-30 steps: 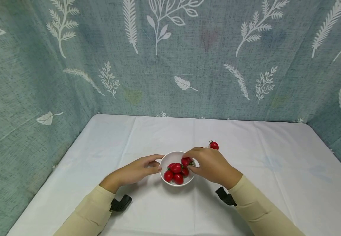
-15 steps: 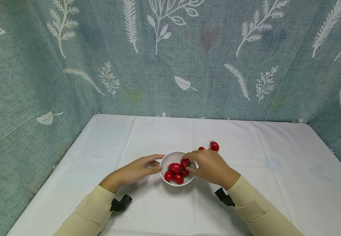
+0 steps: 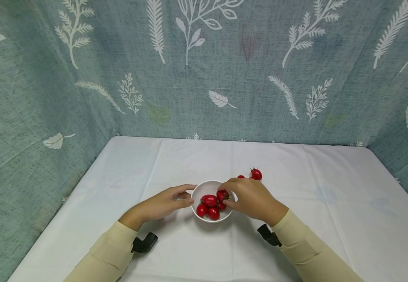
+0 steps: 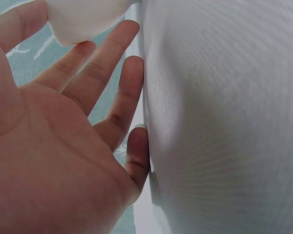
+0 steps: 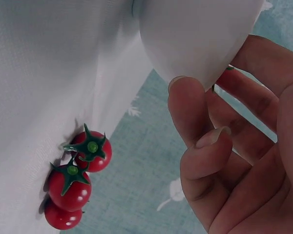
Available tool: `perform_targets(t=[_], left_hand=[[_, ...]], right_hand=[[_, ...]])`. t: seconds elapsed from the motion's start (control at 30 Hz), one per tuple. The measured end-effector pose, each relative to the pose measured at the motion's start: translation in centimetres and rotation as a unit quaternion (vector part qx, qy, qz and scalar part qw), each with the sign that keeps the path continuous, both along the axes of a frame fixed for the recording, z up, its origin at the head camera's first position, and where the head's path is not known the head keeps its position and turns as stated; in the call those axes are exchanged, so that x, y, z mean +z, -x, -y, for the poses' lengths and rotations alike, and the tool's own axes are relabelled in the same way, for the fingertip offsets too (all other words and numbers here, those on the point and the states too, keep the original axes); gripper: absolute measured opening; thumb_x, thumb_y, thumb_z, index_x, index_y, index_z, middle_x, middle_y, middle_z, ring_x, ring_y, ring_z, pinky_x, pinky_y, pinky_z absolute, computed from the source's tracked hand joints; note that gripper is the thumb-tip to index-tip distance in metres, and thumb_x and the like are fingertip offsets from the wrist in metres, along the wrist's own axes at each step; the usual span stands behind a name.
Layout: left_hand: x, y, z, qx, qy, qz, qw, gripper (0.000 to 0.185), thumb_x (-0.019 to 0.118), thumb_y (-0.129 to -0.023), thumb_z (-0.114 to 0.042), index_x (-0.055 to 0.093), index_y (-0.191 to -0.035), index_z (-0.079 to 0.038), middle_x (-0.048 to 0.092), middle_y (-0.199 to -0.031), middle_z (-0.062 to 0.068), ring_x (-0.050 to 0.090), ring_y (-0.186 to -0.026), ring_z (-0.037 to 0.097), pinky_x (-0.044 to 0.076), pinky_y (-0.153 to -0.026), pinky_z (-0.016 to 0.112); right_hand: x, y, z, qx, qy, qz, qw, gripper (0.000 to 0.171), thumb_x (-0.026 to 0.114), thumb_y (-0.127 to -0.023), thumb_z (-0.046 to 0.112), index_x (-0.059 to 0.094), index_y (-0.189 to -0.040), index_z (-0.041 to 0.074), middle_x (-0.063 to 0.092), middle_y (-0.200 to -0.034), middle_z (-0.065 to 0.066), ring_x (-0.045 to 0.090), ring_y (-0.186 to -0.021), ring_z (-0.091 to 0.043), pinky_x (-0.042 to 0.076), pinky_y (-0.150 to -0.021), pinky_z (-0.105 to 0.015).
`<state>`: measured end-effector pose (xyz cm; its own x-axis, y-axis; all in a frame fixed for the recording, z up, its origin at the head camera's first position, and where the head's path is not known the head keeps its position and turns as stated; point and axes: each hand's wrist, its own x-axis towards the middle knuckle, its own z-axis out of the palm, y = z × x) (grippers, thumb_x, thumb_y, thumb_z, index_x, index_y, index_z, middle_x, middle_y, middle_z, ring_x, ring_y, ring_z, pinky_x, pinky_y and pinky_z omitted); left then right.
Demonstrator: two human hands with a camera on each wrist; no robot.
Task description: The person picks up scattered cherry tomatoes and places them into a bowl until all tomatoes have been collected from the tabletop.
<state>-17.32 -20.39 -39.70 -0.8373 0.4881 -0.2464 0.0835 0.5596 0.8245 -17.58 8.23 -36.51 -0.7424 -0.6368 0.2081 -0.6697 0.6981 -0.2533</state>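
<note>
A white bowl point(image 3: 198, 192) stands on the table with several red cherry tomatoes point(image 3: 213, 213) in it. My left hand point(image 3: 165, 203) touches the bowl's left side with thumb and forefinger. In the left wrist view the other fingers of that hand point(image 4: 63, 126) spread out fairly straight, low beside the white cloth. Over the bowl's right rim reaches my right hand point(image 3: 254, 199), pinching a cherry tomato point(image 3: 222, 194) with green leaves between thumb and forefinger. The right wrist view has the bowl's outer wall point(image 5: 200, 39) hiding most of that tomato, with several fingers curled in beside the rim.
Beyond my right hand lie loose cherry tomatoes point(image 3: 256, 174), partly hidden by it; the right wrist view shows three of them point(image 5: 69, 187) close together. A white cloth point(image 3: 147, 250) covers the table. Green leaf-patterned curtains point(image 3: 189, 98) hang behind and at the sides.
My right hand has shifted slightly left and down with the pinched tomato, uncovering more of the loose tomatoes behind it. In the last half second it barely moves. My left hand and the bowl stay put.
</note>
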Motion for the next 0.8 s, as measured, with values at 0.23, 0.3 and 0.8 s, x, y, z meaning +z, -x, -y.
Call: perform_targets(t=[0.23,0.3,0.8], left_hand=[[0.1,0.0,0.0,0.005,0.003,0.004,1.0,0.053,0.058,-0.1,-0.04,0.045,-0.15,-0.025,0.066,-0.124,0.004,0.058,-0.12,0.021,0.041,-0.103,0.053],[0.0,0.0,-0.1,0.005,0.003,0.004,1.0,0.053,0.058,-0.1,-0.04,0.045,-0.15,-0.025,0.066,-0.124,0.004,0.057,-0.12,0.021,0.042,-0.103,0.053],[0.0,0.0,0.0,0.006,0.003,0.001,1.0,0.053,0.058,-0.1,-0.04,0.046,-0.15,-0.025,0.066,-0.124,0.003,0.058,-0.12,0.021,0.042,-0.102,0.053]], right_hand=[[0.4,0.0,-0.4,-0.002,0.01,-0.011,1.0,0.027,0.08,-0.084,0.024,0.076,-0.11,0.02,0.074,-0.108,0.004,0.07,-0.093,-0.013,0.054,-0.069,-0.025],[0.5,0.1,-0.5,-0.004,0.014,-0.012,1.0,0.027,0.08,-0.085,0.025,0.076,-0.111,0.02,0.074,-0.11,0.004,0.071,-0.094,-0.014,0.055,-0.071,-0.027],[0.4,1.3,-1.9,-0.037,0.03,-0.009,0.999,0.03,0.081,-0.085,0.022,0.075,-0.114,0.015,0.074,-0.114,-0.002,0.07,-0.089,-0.019,0.058,-0.078,-0.038]])
